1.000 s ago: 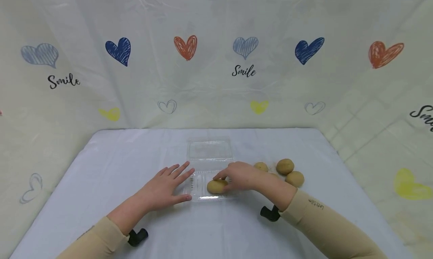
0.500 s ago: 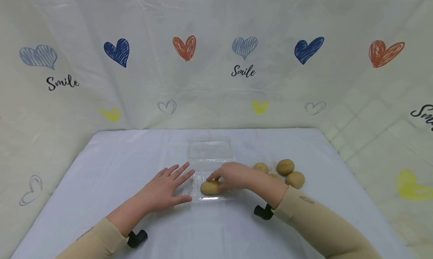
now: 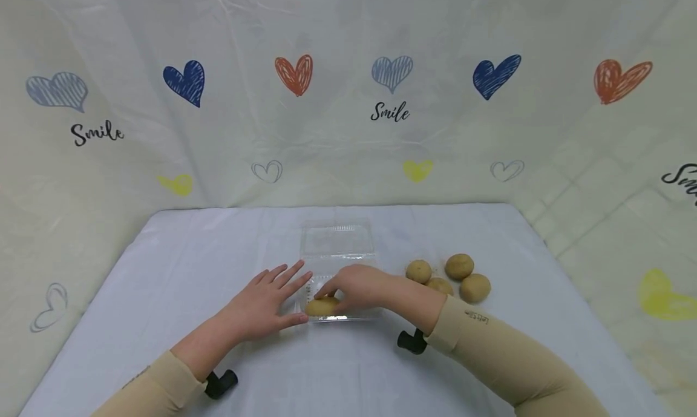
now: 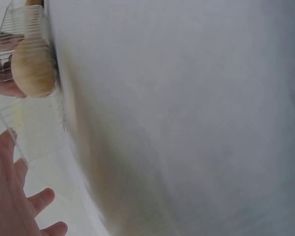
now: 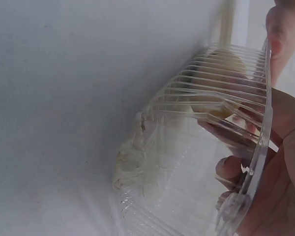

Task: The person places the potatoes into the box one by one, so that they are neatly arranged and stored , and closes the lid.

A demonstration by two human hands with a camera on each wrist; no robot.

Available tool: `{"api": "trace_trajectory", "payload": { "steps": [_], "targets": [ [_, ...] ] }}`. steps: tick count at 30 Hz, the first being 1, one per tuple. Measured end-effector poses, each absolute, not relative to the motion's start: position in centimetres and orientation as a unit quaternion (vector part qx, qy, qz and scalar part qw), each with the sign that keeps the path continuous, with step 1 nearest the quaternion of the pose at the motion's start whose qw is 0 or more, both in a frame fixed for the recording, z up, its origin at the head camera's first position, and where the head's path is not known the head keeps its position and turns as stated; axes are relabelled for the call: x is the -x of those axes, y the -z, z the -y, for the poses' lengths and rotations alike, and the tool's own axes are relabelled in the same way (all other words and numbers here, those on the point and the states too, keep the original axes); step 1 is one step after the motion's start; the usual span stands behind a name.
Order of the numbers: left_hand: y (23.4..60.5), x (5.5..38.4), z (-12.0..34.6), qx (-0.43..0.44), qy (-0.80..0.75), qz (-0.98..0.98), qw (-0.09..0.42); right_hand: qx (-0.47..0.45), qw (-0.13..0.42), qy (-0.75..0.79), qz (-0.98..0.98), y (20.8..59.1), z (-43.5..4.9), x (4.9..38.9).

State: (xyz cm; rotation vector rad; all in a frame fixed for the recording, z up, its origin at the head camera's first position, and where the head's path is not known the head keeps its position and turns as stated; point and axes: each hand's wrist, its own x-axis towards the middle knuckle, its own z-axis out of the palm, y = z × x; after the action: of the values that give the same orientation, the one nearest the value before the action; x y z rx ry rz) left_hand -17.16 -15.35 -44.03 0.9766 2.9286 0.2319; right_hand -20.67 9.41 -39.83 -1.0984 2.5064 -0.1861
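A potato lies in the left front part of a clear plastic clamshell box, whose lid is folded back behind it. My right hand reaches over the box and holds that potato between thumb and fingers. In the right wrist view the potato shows through the ribbed wall. My left hand is spread at the box's left edge, with its fingertips right at the rim. Through the box wall in the left wrist view, the potato appears beyond the left fingers.
Several loose potatoes lie together on the white tablecloth to the right of the box. Behind the table hangs a pale curtain printed with hearts. A black wrist camera sits under each forearm.
My right hand has slid the potato leftward inside the box, from near its middle to its left side. The left hand has stayed in place.
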Motion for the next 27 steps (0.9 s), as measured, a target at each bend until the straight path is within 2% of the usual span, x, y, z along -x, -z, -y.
{"api": "trace_trajectory", "payload": {
  "steps": [15, 27],
  "targets": [
    [43.7, 17.1, 15.3, -0.313, -0.072, -0.946, 0.028, 0.39, 0.208, 0.099, -0.892, 39.1, -10.1, 21.3],
    [43.6, 17.1, 15.2, -0.312, -0.076, -0.947, 0.03, 0.38, 0.186, 0.133, -0.896, 38.0, -12.1, 21.9]
  ]
}}
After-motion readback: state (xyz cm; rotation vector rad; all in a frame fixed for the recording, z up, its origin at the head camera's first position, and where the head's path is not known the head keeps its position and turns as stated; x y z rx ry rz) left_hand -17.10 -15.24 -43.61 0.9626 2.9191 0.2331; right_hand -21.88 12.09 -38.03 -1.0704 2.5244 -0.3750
